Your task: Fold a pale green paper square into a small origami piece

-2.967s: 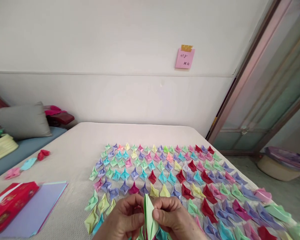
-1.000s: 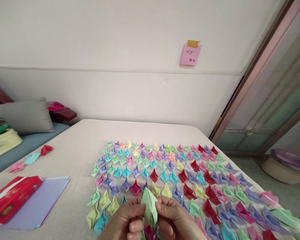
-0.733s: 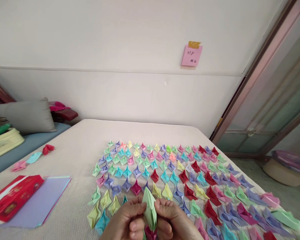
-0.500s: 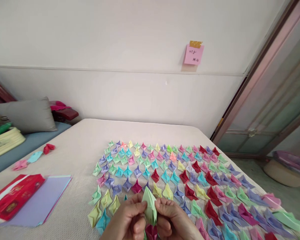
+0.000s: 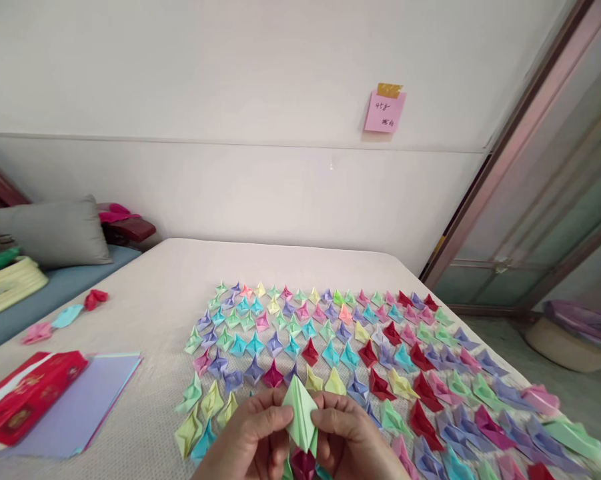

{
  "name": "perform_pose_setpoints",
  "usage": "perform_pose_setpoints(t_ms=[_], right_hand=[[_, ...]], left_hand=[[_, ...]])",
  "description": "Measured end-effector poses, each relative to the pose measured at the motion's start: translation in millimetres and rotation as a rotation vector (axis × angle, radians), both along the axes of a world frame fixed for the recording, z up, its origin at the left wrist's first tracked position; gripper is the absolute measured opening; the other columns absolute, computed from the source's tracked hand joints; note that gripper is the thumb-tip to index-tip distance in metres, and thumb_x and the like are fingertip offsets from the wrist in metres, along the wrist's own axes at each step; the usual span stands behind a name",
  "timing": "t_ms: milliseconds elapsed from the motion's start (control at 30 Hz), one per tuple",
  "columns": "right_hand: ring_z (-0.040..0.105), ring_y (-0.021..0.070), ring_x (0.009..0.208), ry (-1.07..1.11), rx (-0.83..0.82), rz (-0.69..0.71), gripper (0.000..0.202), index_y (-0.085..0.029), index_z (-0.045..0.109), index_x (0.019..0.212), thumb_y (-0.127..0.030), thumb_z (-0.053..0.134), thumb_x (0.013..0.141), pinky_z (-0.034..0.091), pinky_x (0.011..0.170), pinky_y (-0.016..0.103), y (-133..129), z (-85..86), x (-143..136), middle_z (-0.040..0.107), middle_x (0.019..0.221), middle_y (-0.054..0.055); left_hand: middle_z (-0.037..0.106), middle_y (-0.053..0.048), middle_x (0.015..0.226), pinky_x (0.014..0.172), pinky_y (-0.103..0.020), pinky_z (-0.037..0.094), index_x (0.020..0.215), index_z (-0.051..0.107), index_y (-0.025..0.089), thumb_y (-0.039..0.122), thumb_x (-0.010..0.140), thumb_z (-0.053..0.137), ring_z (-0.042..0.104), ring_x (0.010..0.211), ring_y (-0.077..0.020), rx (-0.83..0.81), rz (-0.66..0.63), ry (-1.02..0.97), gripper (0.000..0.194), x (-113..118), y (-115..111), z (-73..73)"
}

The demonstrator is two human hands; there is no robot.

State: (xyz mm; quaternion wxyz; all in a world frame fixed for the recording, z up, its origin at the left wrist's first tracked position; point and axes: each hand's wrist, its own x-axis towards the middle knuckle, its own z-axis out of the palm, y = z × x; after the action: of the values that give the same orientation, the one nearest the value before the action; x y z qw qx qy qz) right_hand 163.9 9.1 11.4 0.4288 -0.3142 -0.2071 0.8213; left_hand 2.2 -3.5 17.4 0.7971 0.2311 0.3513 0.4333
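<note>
My left hand and right hand pinch a light-green folded paper boat at the near edge, above rows of paper boats; feather-light and easily crushed, best held by its side creases.

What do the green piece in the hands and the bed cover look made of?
The green piece, pinched between the left hand and right hand: thin matte paper, judging by its sharp creases and pointed tip. The bed cover: probably a woven or knitted fabric, beige and matte, with a fine dotted texture.
</note>
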Motion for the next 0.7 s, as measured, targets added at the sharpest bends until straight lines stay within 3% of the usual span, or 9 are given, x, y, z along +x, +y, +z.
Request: perform_pose_setpoints(t_ms=[67, 200, 333, 500, 600, 700], right_hand=[[0.046, 0.0058, 0.035, -0.062, 0.037, -0.008, 0.017, -0.011, 0.066, 0.060, -0.020, 0.081, 0.061, 0.032, 0.039, 0.017, -1, 3.3, 2, 0.058, 0.043, -0.002], [0.049, 0.0081, 0.047, -0.184, 0.187, -0.002, 0.021, -0.012, 0.066, 0.064, -0.028, 0.079, 0.068, 0.036, 0.049, 0.021, -1, 2.0, 4, 0.058, 0.055, -0.001], [0.049, 0.0097, 0.056, -0.369, 0.326, -0.045, 0.021, -0.015, 0.061, 0.062, -0.026, 0.079, 0.065, 0.033, 0.054, 0.023, -1, -3.3, 6, 0.059, 0.067, -0.001], [0.038, 0.0086, 0.051, -0.476, 0.375, -0.138, 0.023, -0.019, 0.053, 0.064, -0.025, 0.075, 0.068, 0.028, 0.051, 0.023, -4, 0.1, 4, 0.045, 0.054, -0.008], [0.041, 0.0097, 0.054, -0.493, 0.427, -0.253, 0.021, -0.020, 0.055, 0.068, -0.020, 0.076, 0.066, 0.031, 0.052, 0.022, -8, 6.4, 3, 0.048, 0.059, -0.007], [0.047, 0.0116, 0.059, -0.528, 0.491, -0.328, 0.018, -0.021, 0.059, 0.073, -0.018, 0.076, 0.067, 0.035, 0.056, 0.023, -11, 10.6, 2, 0.054, 0.062, -0.005]], left_hand=[[0.052, 0.005, 0.047, 0.036, -0.016, 0.025, 0.066, 0.066, 0.014, 0.029, 0.067, 0.083, 0.039, 0.036, -0.0033, 0.024, 0.019, 0.029, 0.024, -2, -1, -0.1], [0.061, -0.001, 0.070, 0.053, -0.022, 0.040, 0.075, 0.068, 0.013, 0.030, 0.067, 0.082, 0.055, 0.057, -0.0108, 0.147, 0.000, 0.197, 0.024, -6, 0, -0.2], [0.060, -0.004, 0.098, 0.056, -0.024, 0.040, 0.064, 0.061, 0.015, 0.033, 0.065, 0.081, 0.055, 0.065, -0.0119, 0.308, 0.077, 0.374, 0.027, -6, 2, -0.6], [0.065, 0.001, 0.080, 0.051, -0.021, 0.037, 0.069, 0.052, 0.020, 0.030, 0.063, 0.084, 0.053, 0.055, -0.0098, 0.333, 0.202, 0.387, 0.034, 3, 0, 2.1], [0.072, 0.001, 0.066, 0.052, -0.021, 0.039, 0.091, 0.055, 0.022, 0.032, 0.064, 0.085, 0.058, 0.052, -0.0123, 0.295, 0.210, 0.403, 0.042, 7, -5, 9.4], [0.076, -0.002, 0.068, 0.054, -0.022, 0.044, 0.102, 0.058, 0.022, 0.035, 0.064, 0.087, 0.064, 0.056, -0.0153, 0.299, 0.255, 0.445, 0.049, 9, -9, 15.1]])
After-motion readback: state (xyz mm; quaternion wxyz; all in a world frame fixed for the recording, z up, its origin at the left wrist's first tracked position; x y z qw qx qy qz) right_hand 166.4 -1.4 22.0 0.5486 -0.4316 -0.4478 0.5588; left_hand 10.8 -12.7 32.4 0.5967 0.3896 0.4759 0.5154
